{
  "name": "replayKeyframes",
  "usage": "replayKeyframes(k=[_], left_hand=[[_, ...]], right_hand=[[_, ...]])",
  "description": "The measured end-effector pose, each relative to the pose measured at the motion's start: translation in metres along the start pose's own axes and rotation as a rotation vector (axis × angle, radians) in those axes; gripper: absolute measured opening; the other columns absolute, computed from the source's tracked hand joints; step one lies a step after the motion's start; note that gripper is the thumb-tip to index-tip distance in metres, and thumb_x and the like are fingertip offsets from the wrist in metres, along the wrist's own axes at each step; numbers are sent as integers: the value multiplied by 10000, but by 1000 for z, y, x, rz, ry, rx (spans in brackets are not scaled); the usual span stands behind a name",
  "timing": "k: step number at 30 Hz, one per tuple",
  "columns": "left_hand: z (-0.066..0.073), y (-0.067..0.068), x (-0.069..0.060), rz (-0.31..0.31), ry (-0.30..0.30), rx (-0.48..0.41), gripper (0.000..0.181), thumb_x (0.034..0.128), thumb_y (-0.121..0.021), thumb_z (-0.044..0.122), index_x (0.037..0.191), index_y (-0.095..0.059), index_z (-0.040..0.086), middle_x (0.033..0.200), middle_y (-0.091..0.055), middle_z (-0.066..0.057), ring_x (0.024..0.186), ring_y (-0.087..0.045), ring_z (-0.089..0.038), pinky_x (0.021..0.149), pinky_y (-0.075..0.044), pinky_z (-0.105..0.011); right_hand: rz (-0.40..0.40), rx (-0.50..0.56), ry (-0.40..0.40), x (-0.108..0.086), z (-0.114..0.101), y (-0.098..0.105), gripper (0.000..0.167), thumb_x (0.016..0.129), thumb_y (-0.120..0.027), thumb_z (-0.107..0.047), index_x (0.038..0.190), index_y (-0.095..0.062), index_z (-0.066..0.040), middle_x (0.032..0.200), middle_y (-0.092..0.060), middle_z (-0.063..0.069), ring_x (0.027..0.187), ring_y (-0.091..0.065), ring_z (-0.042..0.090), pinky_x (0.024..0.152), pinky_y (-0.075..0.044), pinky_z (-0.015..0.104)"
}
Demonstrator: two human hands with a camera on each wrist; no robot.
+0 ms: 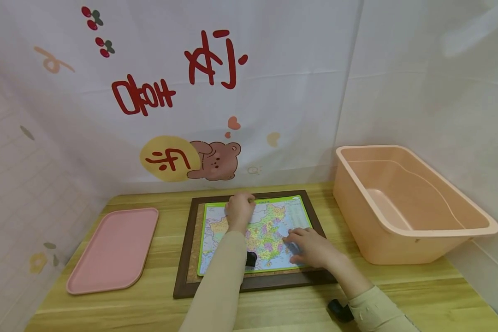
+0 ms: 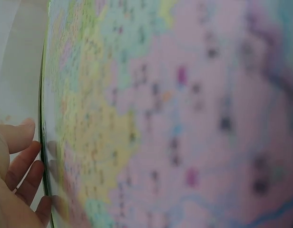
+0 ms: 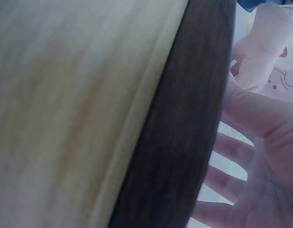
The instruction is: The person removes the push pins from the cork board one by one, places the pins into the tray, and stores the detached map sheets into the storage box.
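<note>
A colourful map (image 1: 269, 230) with a bright green border lies on a cork board (image 1: 194, 258) that has a dark brown frame (image 1: 186, 235). My left hand (image 1: 240, 210) reaches over the map to its far edge. In the left wrist view, the fingertips (image 2: 30, 178) of that hand touch the green edge, with the thumb just above them. My right hand (image 1: 311, 246) rests with spread fingers on the map's lower right part. The right wrist view shows those fingers (image 3: 227, 183) apart, partly hidden by the dark frame. Neither hand visibly holds anything.
A pink tray (image 1: 116, 249) lies flat on the wooden table (image 1: 166, 276) at left. On the right stands a deep peach-coloured tub (image 1: 377, 226). White printed cloth (image 1: 290, 110) hangs behind the table. Black devices are worn at the wrists.
</note>
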State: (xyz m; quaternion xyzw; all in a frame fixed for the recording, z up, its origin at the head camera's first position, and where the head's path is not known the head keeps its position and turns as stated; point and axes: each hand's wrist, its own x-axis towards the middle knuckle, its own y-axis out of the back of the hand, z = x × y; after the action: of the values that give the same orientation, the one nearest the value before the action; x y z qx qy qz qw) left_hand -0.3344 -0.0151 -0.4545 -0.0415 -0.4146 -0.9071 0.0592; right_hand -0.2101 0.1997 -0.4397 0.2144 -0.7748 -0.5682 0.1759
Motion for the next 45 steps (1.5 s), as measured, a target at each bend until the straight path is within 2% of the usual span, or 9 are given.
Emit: replayKeyframes(k=[7,15,23,28,37,45], left_hand=[[-1,-3,1,-2,17,5,142,936,-712,227,1059,-783,216,1074,-704,4,1077,-563,-282,996,-362,-520],[-2,-6,5,28,91,-37,100,924,-728,204,1003,-789,209,1047,-697,-4,1087,-542,-296,1045,-283,-545],[1,-4,2,45,70,-29,102,912,-741,212,999,-792,218,1041,-694,-4,1055,-546,-299,1011,-316,-548],[0,-8,5,38,83,-10,76,915,-737,219,972,-788,220,1034,-683,0,1044,-537,-294,997,-318,-541],[0,-16,11,55,112,86,57,919,-733,227,864,-737,215,987,-641,-19,986,-530,-301,927,-349,-535],[2,-15,14,59,143,66,98,919,-732,220,823,-717,210,983,-645,-22,994,-530,-309,961,-328,-552]], right_hand=[[-2,-3,2,0,1,1,467,837,-798,-304,1240,-657,-113,1364,-544,186,1208,-502,457,981,-441,570],[8,-17,19,2,4,1,461,841,-795,-303,1238,-657,-116,1360,-547,186,1206,-505,456,981,-442,569],[7,-18,19,2,6,1,466,836,-800,-291,1242,-656,-111,1360,-545,187,1214,-501,453,991,-433,569],[9,-16,16,2,8,0,469,833,-805,-279,1244,-655,-107,1360,-548,182,1221,-502,444,995,-429,569],[3,7,31,3,8,0,465,828,-811,-268,1233,-657,-100,1351,-554,185,1224,-505,436,996,-422,580],[10,-3,51,5,10,0,469,828,-810,-276,1236,-656,-101,1345,-557,187,1214,-515,431,994,-422,580]])
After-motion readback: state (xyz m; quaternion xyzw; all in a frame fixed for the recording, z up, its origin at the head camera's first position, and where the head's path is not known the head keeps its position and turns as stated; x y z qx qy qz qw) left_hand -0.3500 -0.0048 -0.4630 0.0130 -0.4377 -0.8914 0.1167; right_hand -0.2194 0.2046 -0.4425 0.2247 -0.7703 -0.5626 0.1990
